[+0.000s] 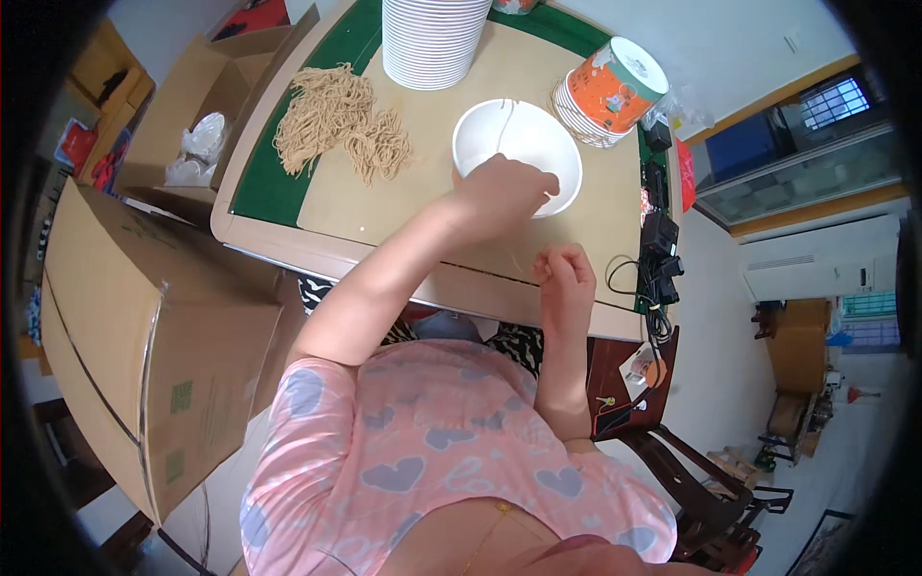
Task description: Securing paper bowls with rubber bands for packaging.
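Note:
A white paper tub (560, 152) stands on the table in front of me. A thin tan strand (505, 123) runs over its far rim and down the inner wall. My left hand (504, 195) reaches across the tub's near rim with its fingers curled together; what they hold, if anything, is hidden. Nearer to me, just off the tub's near side, my right hand (565, 269) is closed with the fingers bent in. I cannot make out anything between them. Left of the tub lie a large tangled heap of tan string (325, 117) and a smaller bundle (377, 147).
A tall stack of white tubs (432, 38) stands at the back. Orange and green printed tubs (607, 91) lean at the back right. Black adapters and cables (660, 235) line the table's right edge. Cardboard boxes (192, 365) stand left; a dark wooden chair (701, 480) is right.

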{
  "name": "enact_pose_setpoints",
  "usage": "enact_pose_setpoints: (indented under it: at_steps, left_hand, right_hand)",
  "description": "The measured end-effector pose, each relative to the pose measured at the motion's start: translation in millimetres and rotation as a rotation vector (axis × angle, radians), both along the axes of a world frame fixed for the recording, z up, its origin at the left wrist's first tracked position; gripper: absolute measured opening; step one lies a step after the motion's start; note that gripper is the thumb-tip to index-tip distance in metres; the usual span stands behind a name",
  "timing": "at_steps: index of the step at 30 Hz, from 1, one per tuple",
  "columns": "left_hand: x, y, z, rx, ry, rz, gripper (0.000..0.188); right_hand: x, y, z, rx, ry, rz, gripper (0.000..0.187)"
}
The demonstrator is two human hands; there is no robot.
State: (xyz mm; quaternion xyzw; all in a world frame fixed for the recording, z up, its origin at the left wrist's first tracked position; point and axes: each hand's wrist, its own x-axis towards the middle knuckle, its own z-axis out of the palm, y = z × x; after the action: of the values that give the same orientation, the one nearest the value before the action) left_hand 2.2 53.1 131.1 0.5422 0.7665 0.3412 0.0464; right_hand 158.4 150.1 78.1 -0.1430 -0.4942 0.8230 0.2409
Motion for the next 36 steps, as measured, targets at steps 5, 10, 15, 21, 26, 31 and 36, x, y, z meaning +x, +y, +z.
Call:
enact_pose_setpoints:
  at_steps: [5, 10, 15, 21, 26, 31, 36]
  left_hand:
    - [-13, -1, -10, -0.096, -0.158, -0.068, 0.02]
    - [-12, -2, -5, -0.181, -0.221, -0.088, 0.022]
    - [-14, -3, -8, -0.145, -0.232, -0.114, 0.02]
    - [-14, -3, -5, -0.171, -0.243, -0.108, 0.019]
    - [-14, -2, -6, -0.144, -0.272, -0.109, 0.018]
    - [-18, -1, -12, -0.103, -0.244, -0.143, 0.016]
    - [-16, -4, 1, -0.17, -0.299, -0.111, 0.012]
  right_hand:
    - [-22, 10, -10, -0.021, -0.187, 0.036, 0.006]
    - [-26, 11, -16, -0.004, -0.209, 0.088, 0.006]
    - [-29, 11, -16, -0.024, -0.193, 0.103, 0.005]
    - [-31, 12, -13, -0.012, -0.179, 0.122, 0.004]
    - [-33, 13, -16, -0.012, -0.206, 0.083, 0.005]
    - [-34, 14, -18, -0.004, -0.193, 0.094, 0.006]
    - [-32, 16, -21, 0.023, -0.199, 0.113, 0.008]
